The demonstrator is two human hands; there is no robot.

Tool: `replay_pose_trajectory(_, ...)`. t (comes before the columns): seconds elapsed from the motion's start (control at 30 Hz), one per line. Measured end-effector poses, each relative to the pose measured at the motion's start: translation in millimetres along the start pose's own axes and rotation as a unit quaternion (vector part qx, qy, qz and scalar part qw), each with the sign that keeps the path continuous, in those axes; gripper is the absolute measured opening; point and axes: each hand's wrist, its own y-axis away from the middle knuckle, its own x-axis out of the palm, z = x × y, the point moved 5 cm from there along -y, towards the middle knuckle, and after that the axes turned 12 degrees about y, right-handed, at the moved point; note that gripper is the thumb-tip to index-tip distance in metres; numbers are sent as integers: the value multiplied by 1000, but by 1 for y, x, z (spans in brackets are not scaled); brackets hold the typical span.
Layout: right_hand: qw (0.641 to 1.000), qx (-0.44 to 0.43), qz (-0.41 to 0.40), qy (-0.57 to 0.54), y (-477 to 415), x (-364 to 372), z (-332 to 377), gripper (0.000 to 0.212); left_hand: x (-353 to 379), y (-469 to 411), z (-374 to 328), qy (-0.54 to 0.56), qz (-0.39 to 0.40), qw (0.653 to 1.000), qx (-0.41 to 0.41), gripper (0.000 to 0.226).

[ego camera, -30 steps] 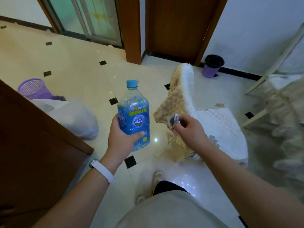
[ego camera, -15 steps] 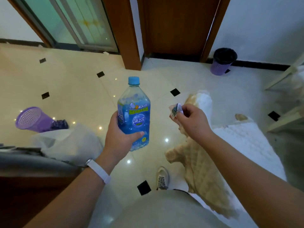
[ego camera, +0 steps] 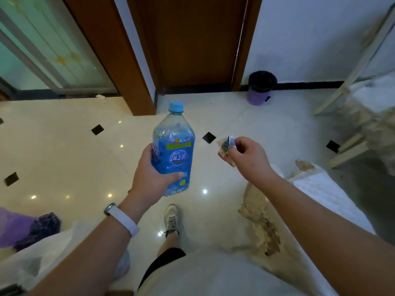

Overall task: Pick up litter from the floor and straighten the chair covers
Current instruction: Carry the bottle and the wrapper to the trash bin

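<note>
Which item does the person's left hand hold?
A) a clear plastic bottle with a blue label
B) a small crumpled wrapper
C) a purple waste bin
A: the left hand grips the clear plastic bottle with a blue label; the right hand pinches the small crumpled wrapper.

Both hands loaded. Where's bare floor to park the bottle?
Widest bare tile: left of the bottle, between the glass door and the plastic bag. Also bare: the strip ahead, from the wooden door to the purple bin. Crowded: right side, where the quilted chair cover sprawls by the chair legs; lower left, bag and tipped basket.
</note>
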Motion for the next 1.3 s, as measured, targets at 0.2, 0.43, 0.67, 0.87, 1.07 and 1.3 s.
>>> replay_pose_trajectory(0.2, 996, 57, -64, 5, -74, 16, 54, 27, -8, -132, -13, 45, 84, 995, 1, 73)
replay_pose_trajectory(0.43, 985, 109, -127, 40, -148, 21, 97, 16, -7, -256, -36, 54, 176, 983, -3, 82)
replay_pose_trajectory(0.67, 973, 154, -168, 29, -201, 1, 90, 15, 36, -342, -51, 46, 215, 976, 1, 79)
replay_pose_trajectory(0.87, 968, 174, -180, -12, -270, -20, 62, 14, 99, -403, -64, 35, 233, 972, 2, 79)
replay_pose_trajectory(1.07, 958, 194, -202, -66, -372, -77, 26, 19, 195, -486, -93, 8, 236, 972, 4, 82)
replay_pose_trajectory(1.3, 949, 204, -230, -67, -457, -165, -11, 16, 302, -553, -132, 1, 263, 965, 25, 86)
